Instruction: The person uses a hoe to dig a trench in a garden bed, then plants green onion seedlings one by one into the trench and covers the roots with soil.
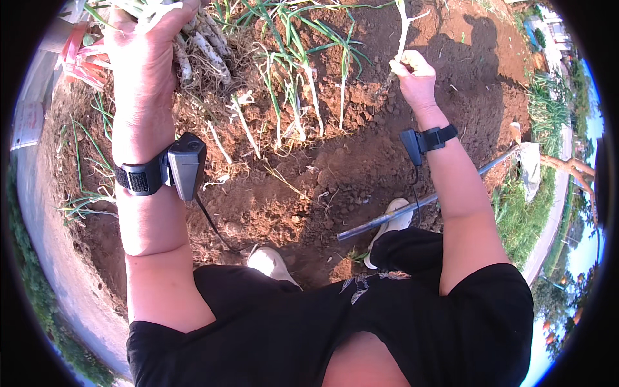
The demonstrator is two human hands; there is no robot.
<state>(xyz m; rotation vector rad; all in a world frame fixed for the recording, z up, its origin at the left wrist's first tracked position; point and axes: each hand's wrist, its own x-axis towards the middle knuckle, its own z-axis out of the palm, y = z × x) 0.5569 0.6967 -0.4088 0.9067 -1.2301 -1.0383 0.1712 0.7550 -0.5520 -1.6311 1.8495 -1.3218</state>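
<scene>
My left hand, at the upper left, is closed around the pale stems of a bunch of green onions with shaggy roots; part of the bunch is cut off by the picture's top edge. My right hand pinches a single green onion near its root end, held over the brown soil. Between the hands a row of green onions stands in or leans on the soil, their white stems exposed. Two thin stems lean nearer my left forearm.
A metal pole lies slanting across the soil by my right shoe. My left shoe is on the furrow. Pink plastic strips are beyond my left wrist. A white bag and grass lie at the right, a paved path at the left.
</scene>
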